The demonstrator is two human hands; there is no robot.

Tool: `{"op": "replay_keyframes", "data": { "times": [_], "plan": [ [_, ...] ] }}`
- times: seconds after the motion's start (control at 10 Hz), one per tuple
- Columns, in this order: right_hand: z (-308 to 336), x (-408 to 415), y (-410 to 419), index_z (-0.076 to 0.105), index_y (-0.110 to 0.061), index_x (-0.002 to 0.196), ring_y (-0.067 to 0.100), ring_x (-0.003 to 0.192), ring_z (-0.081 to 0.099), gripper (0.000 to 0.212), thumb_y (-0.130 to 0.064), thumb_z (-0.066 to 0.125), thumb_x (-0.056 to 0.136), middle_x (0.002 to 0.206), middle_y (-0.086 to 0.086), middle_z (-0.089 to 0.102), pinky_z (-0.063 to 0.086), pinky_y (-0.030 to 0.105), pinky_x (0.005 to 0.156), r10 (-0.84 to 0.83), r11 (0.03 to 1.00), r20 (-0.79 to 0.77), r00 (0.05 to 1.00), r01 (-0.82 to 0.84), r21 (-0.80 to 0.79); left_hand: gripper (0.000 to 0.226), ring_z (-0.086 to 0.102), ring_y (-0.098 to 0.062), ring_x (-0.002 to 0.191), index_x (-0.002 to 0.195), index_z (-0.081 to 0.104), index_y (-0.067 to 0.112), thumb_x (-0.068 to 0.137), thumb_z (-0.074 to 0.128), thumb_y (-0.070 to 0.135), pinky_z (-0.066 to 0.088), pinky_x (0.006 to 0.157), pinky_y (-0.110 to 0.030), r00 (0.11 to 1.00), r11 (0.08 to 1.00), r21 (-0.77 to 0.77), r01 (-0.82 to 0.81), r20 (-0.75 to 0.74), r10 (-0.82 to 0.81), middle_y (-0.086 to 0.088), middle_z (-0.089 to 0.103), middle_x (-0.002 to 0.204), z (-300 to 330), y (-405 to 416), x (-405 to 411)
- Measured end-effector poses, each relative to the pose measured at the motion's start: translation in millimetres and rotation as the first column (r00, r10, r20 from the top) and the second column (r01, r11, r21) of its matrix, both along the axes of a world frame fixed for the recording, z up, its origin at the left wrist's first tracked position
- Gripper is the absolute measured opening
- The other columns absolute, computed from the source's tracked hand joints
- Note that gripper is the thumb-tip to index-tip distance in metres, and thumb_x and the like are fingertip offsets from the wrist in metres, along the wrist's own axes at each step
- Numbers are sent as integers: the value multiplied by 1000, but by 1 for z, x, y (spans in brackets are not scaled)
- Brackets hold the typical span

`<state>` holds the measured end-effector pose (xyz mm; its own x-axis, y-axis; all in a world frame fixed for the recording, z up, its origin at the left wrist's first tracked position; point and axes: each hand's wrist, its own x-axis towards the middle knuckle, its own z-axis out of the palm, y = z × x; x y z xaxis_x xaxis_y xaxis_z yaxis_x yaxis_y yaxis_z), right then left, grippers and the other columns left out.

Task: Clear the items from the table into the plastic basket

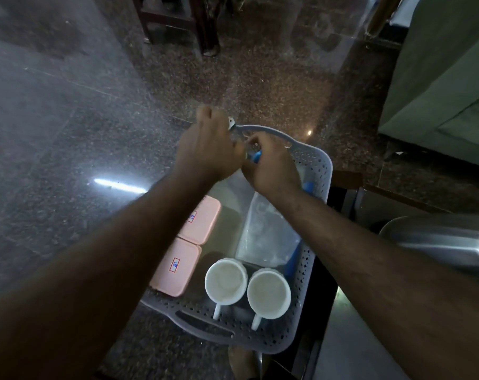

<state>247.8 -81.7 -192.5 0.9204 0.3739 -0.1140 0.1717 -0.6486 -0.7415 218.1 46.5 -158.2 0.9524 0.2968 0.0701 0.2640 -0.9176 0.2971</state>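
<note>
A grey perforated plastic basket sits below me. Inside it lie two pink lidded boxes with number labels, two white mugs standing side by side, and a clear plastic container with blue trim. My left hand is closed in a fist at the basket's far handle, gripping its left end. My right hand is right beside it over the far end of the basket, fingers pinched on a small blue item that is mostly hidden.
Speckled granite floor lies to the left and beyond. A shiny steel vessel stands at the right, on a steel surface. A green upholstered piece fills the upper right. Dark wooden furniture legs stand at the top.
</note>
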Motion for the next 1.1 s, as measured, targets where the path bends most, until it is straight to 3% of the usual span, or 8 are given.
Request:
{"op": "replay_keyframes", "data": {
  "times": [0.1,0.2,0.3,0.4,0.5,0.6,0.8,1.1],
  "plan": [
    [3,-6,-3,56,-15,112,24,106,59,34,-28,67,82,114,2,59,50,43,92,-179,975,-249,952,206,86,10,58,-42,95,90,56,-3,86,62,4,43,73,-38,996,991,-130,30,83,-19,-34,57,102,8,1,-4],
    [5,-10,-9,57,-18,111,22,104,61,27,-19,58,84,118,7,62,53,40,89,-198,949,-500,843,293,117,16,58,-37,103,94,57,-4,92,60,12,38,76,-35,994,941,-324,-100,-83,77,-28,62,106,2,3,-6],
    [2,-16,-14,62,-17,109,12,85,61,27,-20,68,83,100,-2,63,49,24,67,-170,964,-428,888,240,116,20,59,-29,83,90,62,-4,89,67,16,30,60,-25,989,909,-397,-125,-119,83,-22,67,93,-6,-1,-11],
    [-3,-24,-14,61,-18,99,4,72,56,33,-27,82,76,88,-7,61,49,26,66,-242,949,-303,922,289,122,21,65,-30,81,91,64,-1,80,75,13,47,69,-33,993,910,-400,-111,-88,83,-17,71,89,-14,-6,-22],
    [-6,-27,-9,63,-18,91,10,73,59,34,-29,87,70,82,-8,62,55,34,72,-245,951,-312,918,290,107,18,65,-27,81,81,62,9,73,78,10,36,63,-24,985,924,-347,-162,-109,132,-12,72,85,-23,-7,-29],
    [-6,-23,-5,64,-20,82,15,79,64,29,-30,88,69,87,-2,68,57,38,76,-237,963,-296,925,263,51,14,68,-33,86,75,60,15,76,74,12,31,63,-21,978,959,-231,-164,-169,126,-11,71,81,-28,-4,-28],
    [-5,-13,6,75,-14,95,23,99,67,20,-21,82,78,103,8,74,55,37,86,-128,990,-294,947,105,-92,18,65,-36,101,101,65,5,86,67,16,47,77,-35,966,988,-42,-148,-220,136,-18,70,107,-31,-2,-27],
    [2,-24,10,68,-15,113,22,108,63,47,-15,87,70,118,6,67,52,31,87,-54,994,-307,950,22,-105,16,67,-35,96,104,64,11,93,58,20,42,68,-32,952,981,10,-196,-239,193,-14,69,103,-15,-3,-47]
  ]
}}
